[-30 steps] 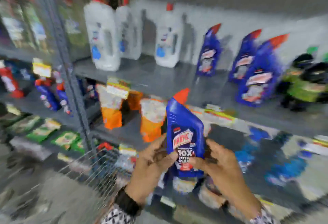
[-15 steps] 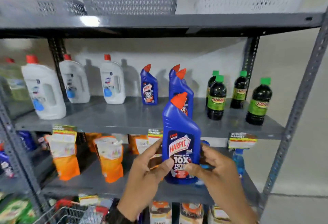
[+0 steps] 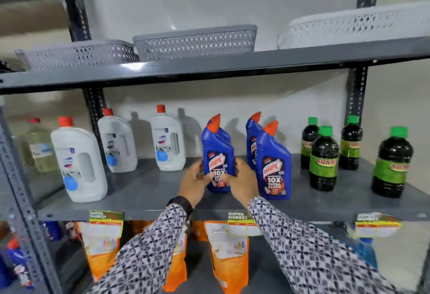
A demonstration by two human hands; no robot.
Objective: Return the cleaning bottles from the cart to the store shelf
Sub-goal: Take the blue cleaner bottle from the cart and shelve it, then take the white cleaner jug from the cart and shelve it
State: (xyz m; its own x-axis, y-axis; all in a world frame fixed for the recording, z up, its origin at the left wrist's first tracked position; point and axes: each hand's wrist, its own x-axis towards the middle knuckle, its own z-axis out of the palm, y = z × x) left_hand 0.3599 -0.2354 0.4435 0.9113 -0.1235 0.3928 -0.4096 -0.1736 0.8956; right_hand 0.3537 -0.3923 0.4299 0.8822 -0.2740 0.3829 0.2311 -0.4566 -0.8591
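A blue Harpic bottle (image 3: 217, 154) with an orange-red cap stands upright on the grey middle shelf (image 3: 149, 189). My left hand (image 3: 194, 183) grips its lower left side and my right hand (image 3: 243, 181) its lower right side. Behind it another blue bottle is mostly hidden. Two more blue Harpic bottles (image 3: 274, 165) stand just to the right. The cart is out of view.
Three white red-capped jugs (image 3: 78, 163) stand to the left on the same shelf, several dark green-capped bottles (image 3: 323, 158) to the right. Perforated baskets (image 3: 195, 41) sit on the shelf above. Orange pouches (image 3: 226, 258) fill the shelf below. A grey upright (image 3: 21, 200) runs at left.
Both hands have carried the blue bottle up and forward from in front of the shelf edge onto the middle shelf, beside the other blue bottles. The view has tilted upward.
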